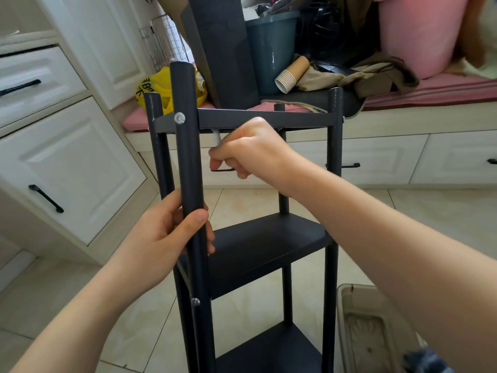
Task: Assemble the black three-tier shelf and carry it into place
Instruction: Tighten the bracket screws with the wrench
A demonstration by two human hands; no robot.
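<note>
Head camera looks down on the black three-tier shelf (269,246) standing upright on the tiled floor (134,292), long axis vertical, just ahead of both hands. The left hand (166,232) wraps the near front post (185,157); the right hand (250,149), higher up, pinches a hex key (217,137) pointing up under the top tier (269,121).

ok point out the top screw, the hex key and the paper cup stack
top screw (179,118), head view, centre of its silver head on the front post (188,168)
hex key (217,138), head view, pale shank above the grip of the right hand (252,150)
paper cup stack (291,75), head view, brown side of the outer cup
</note>
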